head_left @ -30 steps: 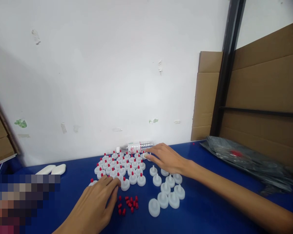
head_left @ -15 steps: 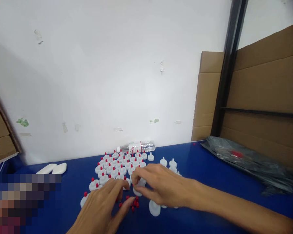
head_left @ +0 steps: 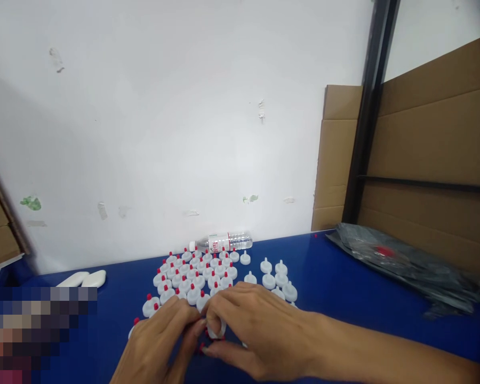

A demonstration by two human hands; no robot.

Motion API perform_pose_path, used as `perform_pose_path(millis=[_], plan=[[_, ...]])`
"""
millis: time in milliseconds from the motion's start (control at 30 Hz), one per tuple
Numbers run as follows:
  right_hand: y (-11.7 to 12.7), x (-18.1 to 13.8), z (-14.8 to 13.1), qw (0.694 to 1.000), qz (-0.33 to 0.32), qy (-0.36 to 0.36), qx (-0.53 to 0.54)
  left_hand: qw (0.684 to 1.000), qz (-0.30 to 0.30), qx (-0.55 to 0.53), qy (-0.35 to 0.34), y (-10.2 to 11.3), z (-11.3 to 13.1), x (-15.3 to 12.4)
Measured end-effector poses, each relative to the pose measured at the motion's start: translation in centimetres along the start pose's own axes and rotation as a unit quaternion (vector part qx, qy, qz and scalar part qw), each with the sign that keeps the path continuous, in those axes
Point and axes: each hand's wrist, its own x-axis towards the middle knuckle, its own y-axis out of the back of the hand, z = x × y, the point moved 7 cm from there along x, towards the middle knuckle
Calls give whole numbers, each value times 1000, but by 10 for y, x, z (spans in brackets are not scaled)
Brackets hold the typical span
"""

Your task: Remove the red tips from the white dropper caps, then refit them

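Observation:
My right hand (head_left: 260, 330) is closed on a white round nozzle cap (head_left: 216, 329), which is tilted and partly hidden by the fingers. Against it, my left hand (head_left: 164, 336) makes a pinch; what its fingertips hold is hidden. Below the fingers are small loose red caps (head_left: 201, 348), mostly covered by the hands. Behind my hands stand several white nozzle caps with red tips (head_left: 193, 294), packed close together. To the right are several white nozzle caps without red tips (head_left: 290, 292).
A clear plastic bottle (head_left: 224, 242) lies against the wall at the back of the blue table (head_left: 336, 341). Grey plastic bags (head_left: 400, 266) lie at the right, before cardboard (head_left: 432, 138). Two white rounded pieces (head_left: 93, 279) lie at the left.
My left fingers have left the loose red caps and closed into a pinch. My right hand has moved left and down with the nozzle cap, so both hands now meet.

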Motion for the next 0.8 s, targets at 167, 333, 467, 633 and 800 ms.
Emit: perform_pose_path(millis=[167,333,467,633,800], plan=[[-2,-1,2,999,-3,50,-14,1000,-8,19,2,-4,-3,-1],[-5,-1,0,987,-13,149,-53,998,-51,-16,-46,-8,4,5],[-10,1,2,975,-19,183,-126,997,-70,-18,4,-9,6,8],[-10,0,-8,935,58,226,-269,999,-6,11,51,-1,2,5],[11,6,25,934,56,147,-320,992,26,-20,125,16,-22,8]])
